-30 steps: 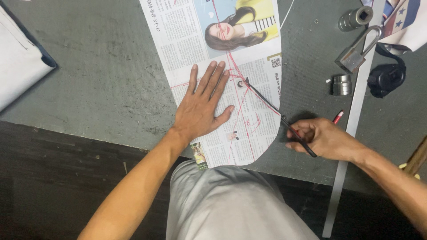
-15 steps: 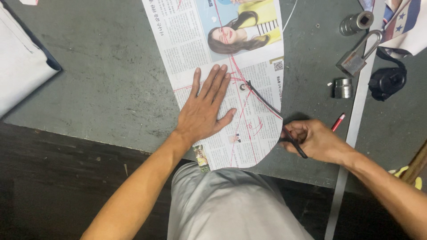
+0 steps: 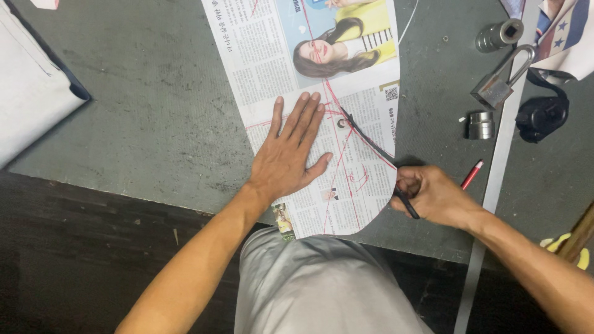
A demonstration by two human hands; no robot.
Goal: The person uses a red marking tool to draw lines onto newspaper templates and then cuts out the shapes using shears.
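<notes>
The left hand (image 3: 288, 162) pressed flat, fingers spread, on the newspaper (image 3: 322, 117) on the bench (image 3: 154, 124); the right hand (image 3: 430, 195) gripped scissors (image 3: 377, 148) at its right edge.

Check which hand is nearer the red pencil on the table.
Right. The right hand, gripping scissors, sits just left of the red pencil; the left hand lies flat on the newspaper, farther left.
</notes>
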